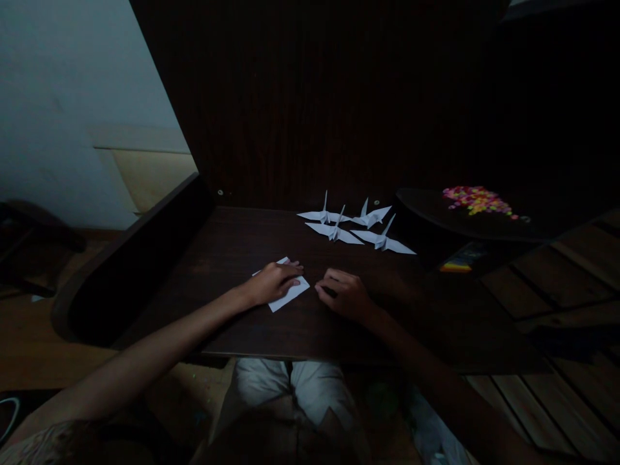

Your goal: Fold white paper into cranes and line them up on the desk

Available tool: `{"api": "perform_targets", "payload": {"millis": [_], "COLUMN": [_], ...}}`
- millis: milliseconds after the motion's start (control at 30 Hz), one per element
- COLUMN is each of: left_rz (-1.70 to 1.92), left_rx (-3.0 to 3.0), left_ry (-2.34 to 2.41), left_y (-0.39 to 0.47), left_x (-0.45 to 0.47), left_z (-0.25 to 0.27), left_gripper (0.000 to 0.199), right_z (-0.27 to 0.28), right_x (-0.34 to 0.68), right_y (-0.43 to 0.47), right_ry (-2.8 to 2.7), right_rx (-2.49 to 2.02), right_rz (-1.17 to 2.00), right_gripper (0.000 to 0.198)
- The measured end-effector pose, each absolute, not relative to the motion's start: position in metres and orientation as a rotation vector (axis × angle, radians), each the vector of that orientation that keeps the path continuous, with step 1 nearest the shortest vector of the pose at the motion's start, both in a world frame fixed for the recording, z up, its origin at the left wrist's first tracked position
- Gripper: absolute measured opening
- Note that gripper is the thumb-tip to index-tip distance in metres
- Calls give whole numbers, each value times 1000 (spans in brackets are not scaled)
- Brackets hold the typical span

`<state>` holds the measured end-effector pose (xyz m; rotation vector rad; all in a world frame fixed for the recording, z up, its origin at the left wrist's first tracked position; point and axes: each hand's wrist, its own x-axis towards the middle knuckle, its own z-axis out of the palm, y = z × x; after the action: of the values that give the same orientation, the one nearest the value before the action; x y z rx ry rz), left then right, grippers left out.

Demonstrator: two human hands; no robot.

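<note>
A white sheet of paper [289, 296] lies on the dark wooden desk, turned at an angle. It looks folded, but the hand on top hides much of it. My left hand [276, 283] presses on the paper, fingers stretched across its upper part. Just right of the paper's corner, my right hand [343, 294] rests on the desk. Its fingers are loosely bent, with a gap between thumb and forefinger and nothing visible in them. Beyond both hands stand several white folded paper cranes [382, 241], grouped close together with wings spread.
A raised dark shelf [421, 206] on the right carries a pile of small colourful pieces [479, 200]. Dark side board [130, 258] bounds the desk [232, 242] on the left, and a tall dark panel [314, 97] rises behind. My legs [290, 387] are below the front edge.
</note>
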<state>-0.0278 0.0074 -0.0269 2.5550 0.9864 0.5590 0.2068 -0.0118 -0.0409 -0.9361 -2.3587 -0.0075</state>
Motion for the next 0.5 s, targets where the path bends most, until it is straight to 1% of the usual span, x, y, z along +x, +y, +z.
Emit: {"api": "perform_targets", "payload": {"millis": [67, 133, 233, 300, 367, 500], "left_rz": [657, 709, 678, 608, 527, 483], "left_rx": [2662, 2751, 2837, 2865, 2880, 2852], "left_ry": [1068, 1089, 1022, 962, 909, 802], "left_y": [4, 2, -1, -2, -2, 4], "left_x": [-32, -35, -39, -42, -45, -55], "left_z": [-33, -36, -35, -32, -28, -27], "left_gripper": [29, 26, 27, 32, 37, 36], "right_z": [-40, -39, -37, -35, -34, -35], "right_x": [206, 206, 205, 204, 203, 199], "right_y": [-11, -10, -7, -5, -2, 2], "right_ry": [-2375, -2399, -2440, -2459, -2474, -2528], "right_rx": [-934, -932, -887, -842, -801, -700], "right_rz": [-15, -42, -59, -36, 1, 78], "right_gripper": [17, 16, 12, 11, 13, 23]}}
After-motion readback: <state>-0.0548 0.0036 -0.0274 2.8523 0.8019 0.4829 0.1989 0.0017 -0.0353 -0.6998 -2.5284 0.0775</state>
